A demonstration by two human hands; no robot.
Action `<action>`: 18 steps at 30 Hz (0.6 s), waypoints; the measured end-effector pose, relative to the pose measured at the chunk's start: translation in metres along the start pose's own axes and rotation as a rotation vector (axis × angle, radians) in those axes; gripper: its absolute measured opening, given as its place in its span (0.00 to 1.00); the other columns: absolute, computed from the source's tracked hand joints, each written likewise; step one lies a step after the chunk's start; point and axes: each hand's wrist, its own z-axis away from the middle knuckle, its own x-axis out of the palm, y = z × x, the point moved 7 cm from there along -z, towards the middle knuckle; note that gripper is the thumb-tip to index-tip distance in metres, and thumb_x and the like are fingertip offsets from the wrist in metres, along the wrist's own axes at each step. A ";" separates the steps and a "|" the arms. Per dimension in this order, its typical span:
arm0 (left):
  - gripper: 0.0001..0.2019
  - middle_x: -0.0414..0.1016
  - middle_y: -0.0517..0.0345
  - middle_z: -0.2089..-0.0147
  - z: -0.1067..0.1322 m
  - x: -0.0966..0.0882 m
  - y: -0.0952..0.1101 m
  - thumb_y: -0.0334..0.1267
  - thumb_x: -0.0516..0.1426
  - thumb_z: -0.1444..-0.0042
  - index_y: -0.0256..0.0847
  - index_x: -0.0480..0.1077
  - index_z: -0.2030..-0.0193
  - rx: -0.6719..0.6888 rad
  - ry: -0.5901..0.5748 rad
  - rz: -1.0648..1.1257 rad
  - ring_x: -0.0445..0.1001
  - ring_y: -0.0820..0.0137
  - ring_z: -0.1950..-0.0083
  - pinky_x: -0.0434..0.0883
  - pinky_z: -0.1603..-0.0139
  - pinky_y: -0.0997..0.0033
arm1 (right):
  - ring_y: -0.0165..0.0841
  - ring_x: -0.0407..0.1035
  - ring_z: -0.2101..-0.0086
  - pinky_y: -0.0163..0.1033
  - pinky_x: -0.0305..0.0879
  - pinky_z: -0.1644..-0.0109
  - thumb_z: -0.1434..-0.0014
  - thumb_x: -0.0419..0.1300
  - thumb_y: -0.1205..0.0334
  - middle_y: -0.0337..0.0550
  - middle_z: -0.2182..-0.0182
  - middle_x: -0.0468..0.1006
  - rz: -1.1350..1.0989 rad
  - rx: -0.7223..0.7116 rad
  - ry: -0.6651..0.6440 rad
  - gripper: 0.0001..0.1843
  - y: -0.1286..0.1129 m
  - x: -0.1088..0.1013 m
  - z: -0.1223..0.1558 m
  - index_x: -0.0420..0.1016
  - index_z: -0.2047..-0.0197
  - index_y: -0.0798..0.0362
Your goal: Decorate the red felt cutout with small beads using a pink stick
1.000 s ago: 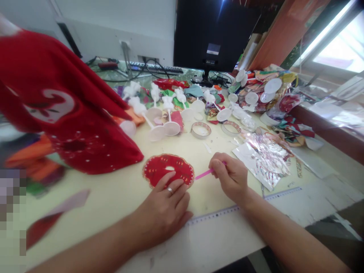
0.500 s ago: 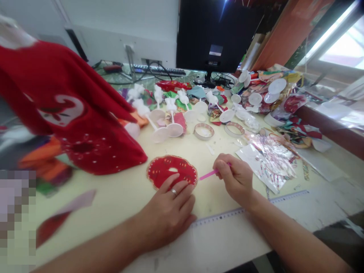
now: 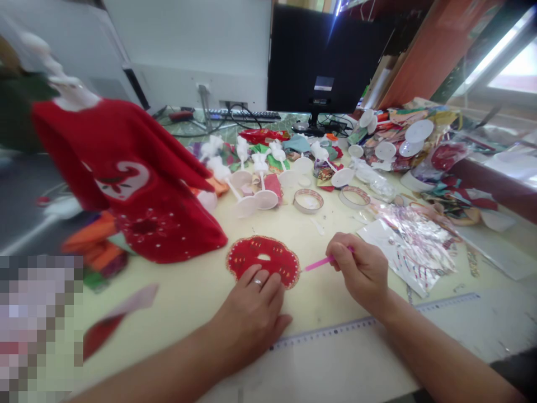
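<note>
Left hand [image 3: 251, 313]: flat, fingers spread, pinning the red scalloped piece [image 3: 245, 258] to the table [image 3: 188, 285] at its 6 o'clock edge.
Right hand [image 3: 363, 271]: pinched around a pink stick [image 3: 318, 263], tip just off the piece at 3 o'clock.
Change: I see neither hand shift over the last second; only my view drifts, so the piece stays pinned.
Writing: ruler [image 3: 331, 331] marks and monitor sticker [image 3: 323, 84] unreadable.

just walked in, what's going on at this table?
A person is doing craft work at a cluttered table. The left hand lies flat on the near edge of a round red cloth piece with gold trim, pinning it down. The right hand pinches a thin pink stick whose tip points at the cloth's right edge. A red doll dress stands to the left, with white plastic stands and tape rolls behind.
</note>
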 end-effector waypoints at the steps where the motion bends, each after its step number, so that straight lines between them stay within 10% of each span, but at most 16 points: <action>1: 0.13 0.71 0.44 0.61 0.000 0.000 0.001 0.38 0.52 0.42 0.29 0.69 0.58 -0.001 -0.007 0.005 0.69 0.58 0.60 0.68 0.53 0.50 | 0.25 0.59 0.81 0.33 0.57 0.77 0.38 0.50 0.66 0.34 0.83 0.64 0.001 -0.002 0.002 0.13 0.000 0.000 0.000 0.65 0.74 0.52; 12: 0.08 0.76 0.51 0.57 0.005 -0.028 -0.045 0.32 0.53 0.41 0.37 0.70 0.56 -0.186 0.236 0.259 0.72 0.65 0.57 0.70 0.53 0.59 | 0.25 0.58 0.82 0.33 0.56 0.78 0.37 0.50 0.65 0.34 0.83 0.64 0.023 0.001 0.012 0.13 0.001 -0.002 0.000 0.65 0.74 0.53; 18: 0.11 0.76 0.54 0.60 0.001 -0.020 -0.052 0.30 0.50 0.40 0.39 0.73 0.64 -0.067 -0.022 0.171 0.72 0.66 0.59 0.63 0.47 0.52 | 0.25 0.57 0.81 0.33 0.55 0.77 0.37 0.50 0.65 0.34 0.83 0.64 0.015 -0.006 0.015 0.13 0.000 -0.005 0.000 0.65 0.74 0.53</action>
